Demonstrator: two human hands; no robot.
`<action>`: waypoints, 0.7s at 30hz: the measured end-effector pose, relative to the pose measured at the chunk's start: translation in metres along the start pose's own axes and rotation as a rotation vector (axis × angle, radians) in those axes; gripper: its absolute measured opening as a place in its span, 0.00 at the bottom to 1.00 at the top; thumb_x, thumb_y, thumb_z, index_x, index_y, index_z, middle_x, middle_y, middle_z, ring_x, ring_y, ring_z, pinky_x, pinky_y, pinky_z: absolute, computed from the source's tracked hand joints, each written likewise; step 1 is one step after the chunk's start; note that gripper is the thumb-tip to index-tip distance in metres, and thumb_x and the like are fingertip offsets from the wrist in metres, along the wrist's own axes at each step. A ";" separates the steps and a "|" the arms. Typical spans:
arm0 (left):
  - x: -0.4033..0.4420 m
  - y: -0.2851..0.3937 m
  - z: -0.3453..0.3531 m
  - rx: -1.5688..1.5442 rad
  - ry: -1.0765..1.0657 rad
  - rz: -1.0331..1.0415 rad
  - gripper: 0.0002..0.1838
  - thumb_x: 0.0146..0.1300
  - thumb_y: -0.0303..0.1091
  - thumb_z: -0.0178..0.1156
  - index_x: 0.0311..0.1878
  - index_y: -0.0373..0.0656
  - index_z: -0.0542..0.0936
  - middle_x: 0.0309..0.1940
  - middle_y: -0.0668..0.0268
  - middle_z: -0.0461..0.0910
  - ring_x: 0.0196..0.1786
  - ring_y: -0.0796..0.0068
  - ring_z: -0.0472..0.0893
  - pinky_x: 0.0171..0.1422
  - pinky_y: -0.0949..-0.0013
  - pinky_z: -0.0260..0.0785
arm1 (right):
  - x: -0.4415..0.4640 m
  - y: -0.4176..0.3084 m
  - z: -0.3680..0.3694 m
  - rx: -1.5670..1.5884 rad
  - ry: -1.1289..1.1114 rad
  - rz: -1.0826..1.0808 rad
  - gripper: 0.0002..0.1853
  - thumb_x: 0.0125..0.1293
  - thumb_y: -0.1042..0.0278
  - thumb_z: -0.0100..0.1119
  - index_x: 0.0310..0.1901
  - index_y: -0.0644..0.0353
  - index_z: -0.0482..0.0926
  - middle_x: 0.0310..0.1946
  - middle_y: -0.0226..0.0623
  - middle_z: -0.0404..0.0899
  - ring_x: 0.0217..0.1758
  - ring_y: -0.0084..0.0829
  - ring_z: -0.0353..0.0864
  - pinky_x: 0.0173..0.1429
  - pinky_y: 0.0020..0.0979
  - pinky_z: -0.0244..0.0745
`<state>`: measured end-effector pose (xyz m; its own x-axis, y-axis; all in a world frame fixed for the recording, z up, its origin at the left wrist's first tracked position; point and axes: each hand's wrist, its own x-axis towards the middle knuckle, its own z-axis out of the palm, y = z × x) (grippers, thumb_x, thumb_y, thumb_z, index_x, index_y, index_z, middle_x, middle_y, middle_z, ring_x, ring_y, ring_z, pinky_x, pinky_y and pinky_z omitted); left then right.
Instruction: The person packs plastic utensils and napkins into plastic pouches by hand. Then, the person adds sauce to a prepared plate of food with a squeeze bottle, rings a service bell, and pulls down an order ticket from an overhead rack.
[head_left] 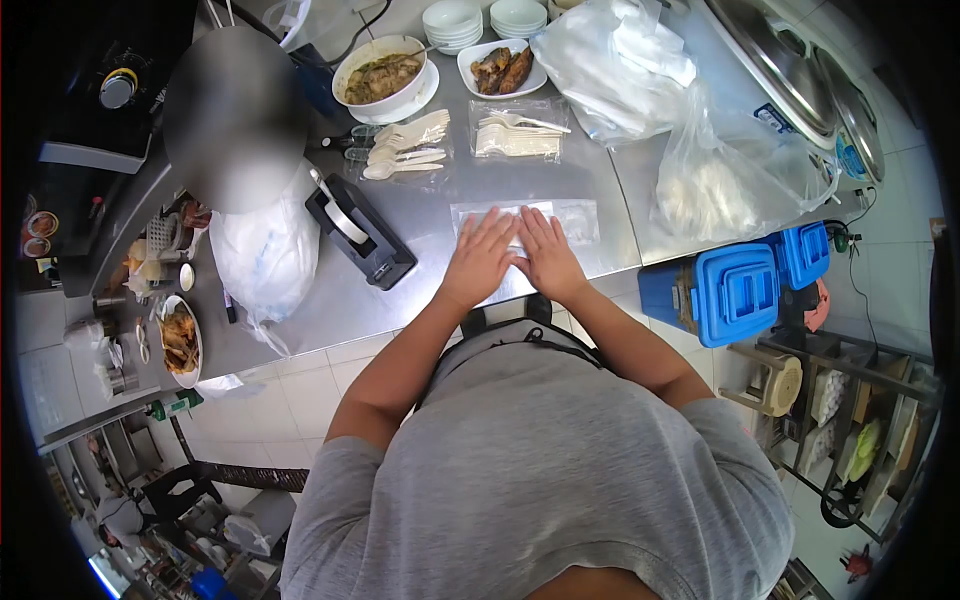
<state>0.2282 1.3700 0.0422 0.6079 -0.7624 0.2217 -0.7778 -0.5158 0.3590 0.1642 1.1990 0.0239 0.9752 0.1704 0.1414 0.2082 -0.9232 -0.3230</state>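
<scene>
Both my hands lie flat on a clear plastic sleeve (578, 222) at the counter's near edge. Something white, perhaps a folded napkin, shows inside it between and beyond my fingertips. My left hand (485, 252) presses on the left part with its fingers stretched out. Beside it, thumbs almost touching, my right hand (547, 252) covers the middle with straight fingers. What lies under the palms is hidden. Farther back are a pile of wooden spoons and forks (408, 145) on plastic and a second group of wooden cutlery (518, 140) on a clear bag.
A black tape dispenser (375, 245) and a full white plastic bag (265, 250) stand to the left. Behind are a bowl of stew (380, 78), a plate of fried fish (502, 70) and stacked bowls. Plastic bags (710, 190) lie right, above blue lidded bins (735, 295).
</scene>
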 end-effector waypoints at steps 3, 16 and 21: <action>-0.008 -0.004 0.016 0.004 -0.013 -0.085 0.25 0.65 0.39 0.53 0.65 0.44 0.67 0.67 0.61 0.63 0.73 0.61 0.57 0.76 0.52 0.43 | -0.002 0.008 -0.004 0.035 -0.018 0.093 0.42 0.62 0.41 0.53 0.69 0.64 0.56 0.71 0.49 0.51 0.75 0.47 0.47 0.75 0.50 0.42; -0.013 -0.019 0.019 -0.062 0.004 -0.229 0.32 0.67 0.50 0.49 0.68 0.42 0.61 0.71 0.56 0.55 0.75 0.61 0.50 0.78 0.54 0.38 | 0.042 -0.020 -0.058 0.109 -0.091 0.410 0.41 0.58 0.44 0.62 0.65 0.66 0.62 0.68 0.57 0.55 0.72 0.50 0.55 0.72 0.44 0.52; -0.018 -0.028 0.038 -0.009 0.090 -0.159 0.32 0.66 0.50 0.45 0.69 0.42 0.61 0.71 0.53 0.54 0.75 0.58 0.50 0.77 0.52 0.39 | 0.113 -0.156 -0.052 0.619 -0.382 0.504 0.28 0.63 0.44 0.57 0.56 0.57 0.75 0.66 0.51 0.62 0.72 0.46 0.54 0.73 0.40 0.44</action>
<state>0.2324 1.3833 -0.0066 0.7353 -0.6334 0.2413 -0.6695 -0.6233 0.4040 0.2377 1.3442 0.1392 0.8975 -0.0012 -0.4411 -0.3580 -0.5861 -0.7268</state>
